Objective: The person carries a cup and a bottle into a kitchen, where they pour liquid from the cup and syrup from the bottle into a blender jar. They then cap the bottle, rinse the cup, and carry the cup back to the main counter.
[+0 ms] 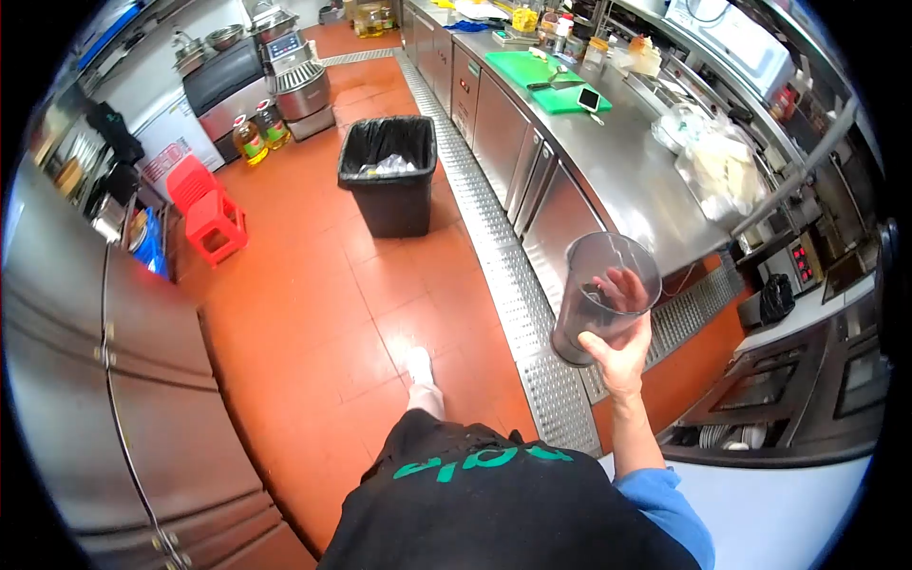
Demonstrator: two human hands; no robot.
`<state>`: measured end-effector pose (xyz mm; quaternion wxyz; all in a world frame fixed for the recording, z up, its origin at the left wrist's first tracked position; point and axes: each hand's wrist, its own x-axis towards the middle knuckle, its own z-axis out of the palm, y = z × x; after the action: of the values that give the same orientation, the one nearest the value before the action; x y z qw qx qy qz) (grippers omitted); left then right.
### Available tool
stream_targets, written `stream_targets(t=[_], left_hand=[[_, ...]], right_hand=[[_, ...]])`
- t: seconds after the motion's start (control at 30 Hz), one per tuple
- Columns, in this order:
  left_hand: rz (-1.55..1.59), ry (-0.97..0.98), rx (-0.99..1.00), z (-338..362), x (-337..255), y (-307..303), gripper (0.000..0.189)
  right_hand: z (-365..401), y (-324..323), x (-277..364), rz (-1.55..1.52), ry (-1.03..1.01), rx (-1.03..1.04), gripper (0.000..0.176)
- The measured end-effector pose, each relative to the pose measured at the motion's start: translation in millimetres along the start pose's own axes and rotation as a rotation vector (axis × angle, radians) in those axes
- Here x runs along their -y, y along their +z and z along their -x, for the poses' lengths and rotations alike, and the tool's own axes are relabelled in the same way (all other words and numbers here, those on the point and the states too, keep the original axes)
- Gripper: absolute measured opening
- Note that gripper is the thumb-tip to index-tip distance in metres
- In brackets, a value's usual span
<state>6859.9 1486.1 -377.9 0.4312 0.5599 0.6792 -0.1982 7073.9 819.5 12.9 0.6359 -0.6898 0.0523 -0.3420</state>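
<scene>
My right hand (623, 363) is wrapped round a tall, see-through grey plastic jug (581, 306). The thumb lies on the near side, and the fingers show through the far wall. The jug tilts slightly, with its open mouth facing up towards me; no contents can be made out in it. It is held beside the near end of the steel counter (632, 190), above the metal floor grating. Of my left hand nothing shows in the picture.
A black bin (388, 204) with a liner stands ahead on the red tiles. Red plastic stools (211, 218) and oil bottles (249, 142) are to the left, near steel cabinets (57, 313). Green cutting boards (522, 68), a knife and plastic bags (722, 171) lie on the counter.
</scene>
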Motion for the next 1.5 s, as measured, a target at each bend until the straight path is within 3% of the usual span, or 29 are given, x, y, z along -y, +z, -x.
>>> stream_targets(t=[0.1, 0.2, 0.23, 0.27, 0.3, 0.4, 0.5, 0.53, 0.57, 0.6, 0.63, 0.67, 0.7, 0.73, 0.8, 0.87, 0.93, 1.0, 1.07, 1.17, 1.27, 1.3, 1.37, 1.4, 1.47, 1.5], left_hand=[[0.042, 0.202, 0.087, 3.7, -165.5, 135.6, 0.050], [0.044, 0.686, 0.342, 49.6, -383.9, 332.4, 0.046], [0.002, 0.864, 0.437, 90.5, -464.5, 390.9, 0.043], [-0.204, 1.120, 0.295, 122.6, -536.6, 454.9, 0.033], [0.011, 1.028, 0.723, 204.9, -589.2, 493.9, 0.025], [-0.085, 1.091, 0.855, 394.9, -698.2, 609.9, 0.030], [-0.142, 1.197, 1.031, 441.8, -743.4, 745.8, 0.034], [-0.170, 1.146, 1.106, 452.3, -740.2, 773.7, 0.036], [-0.293, 1.185, 1.133, 462.0, -733.4, 790.5, 0.036], [-0.408, 1.093, 1.153, 455.6, -731.2, 809.8, 0.036], [-0.550, 1.267, 1.086, 452.2, -724.8, 816.4, 0.039], [-0.720, 1.302, 1.069, 443.5, -727.1, 821.4, 0.040], [-0.811, 0.949, 1.074, 485.0, -735.2, 799.6, 0.042], [-0.861, 0.946, 1.027, 475.1, -748.4, 806.5, 0.041], [-0.638, 0.798, 1.028, 421.0, -794.5, 842.4, 0.032], [-0.564, 0.930, 0.846, 399.6, -834.0, 867.1, 0.026], [-0.649, 1.240, 0.627, 399.5, -890.0, 906.2, 0.022], [-0.614, 1.663, 0.496, 478.4, -951.6, 946.3, 0.023], [-0.690, 1.822, 0.376, 577.8, -1007.3, 1007.5, 0.028], [-0.635, 1.908, 0.523, 702.5, -1072.6, 1126.1, 0.026], [-0.636, 2.080, 0.919, 814.7, -1113.7, 1210.3, 0.023], [-0.655, 2.073, 0.946, 829.6, -1129.0, 1238.9, 0.023], [-0.703, 2.369, 0.922, 849.3, -1148.6, 1288.0, 0.032], [-0.713, 2.374, 0.960, 852.1, -1158.7, 1305.7, 0.032], [-0.603, 2.594, 0.799, 853.2, -1187.4, 1334.5, 0.048], [-0.684, 2.603, 0.747, 853.2, -1200.9, 1345.2, 0.055]], right_hand=[[-94.6, 24.2, -35.3, 0.064, 0.057, -0.057, 0.100], [-168.5, 30.2, -53.7, 0.048, 0.024, -0.158, 0.101], [-190.0, 33.6, -61.1, 0.045, 0.031, -0.184, 0.101], [-215.2, 37.0, -67.7, 0.063, 0.014, -0.220, 0.102], [-240.1, 36.9, -73.4, 0.085, -0.004, -0.252, 0.103], [-313.0, 27.1, -109.3, 0.139, -0.022, -0.321, 0.105], [-387.3, 8.7, -159.6, 0.158, -0.033, -0.378, 0.108], [-412.9, 1.0, -180.5, 0.149, -0.024, -0.385, 0.108], [-440.3, -11.2, -203.3, 0.148, -0.011, -0.419, 0.108], [-470.4, -18.3, -224.8, 0.143, 0.006, -0.460, 0.109], [-499.3, -22.8, -239.8, 0.152, 0.016, -0.511, 0.109], [-528.0, -22.9, -249.9, 0.147, 0.022, -0.531, 0.109], [-558.4, -23.6, -257.1, 0.165, 0.002, -0.520, 0.109], [-586.7, -25.7, -262.4, 0.192, -0.017, -0.503, 0.108], [-653.3, -21.0, -265.9, 0.186, 0.039, -0.495, 0.108], [-698.8, -35.0, -285.6, 0.255, -0.084, -0.389, 0.108], [-748.4, -26.3, -295.9, 0.298, -0.096, -0.416, 0.110], [-795.5, -19.2, -317.8, 0.309, -0.107, -0.452, 0.111], [-830.0, -21.7, -341.8, 0.362, -0.096, -0.476, 0.110], [-882.1, 7.6, -363.4, 0.471, -0.005, -0.666, 0.104], [-939.5, 37.4, -384.4, 0.460, 0.035, -0.804, 0.103], [-951.3, 35.2, -390.0, 0.556, 0.086, -0.815, 0.104], [-984.0, 38.3, -401.1, 0.579, 0.087, -0.828, 0.104], [-1000.6, 38.8, -405.6, 0.582, 0.075, -0.828, 0.105], [-1046.7, 41.6, -406.3, 0.541, 0.057, -0.770, 0.108], [-1067.2, 43.4, -404.1, 0.589, 0.100, -0.764, 0.109]])
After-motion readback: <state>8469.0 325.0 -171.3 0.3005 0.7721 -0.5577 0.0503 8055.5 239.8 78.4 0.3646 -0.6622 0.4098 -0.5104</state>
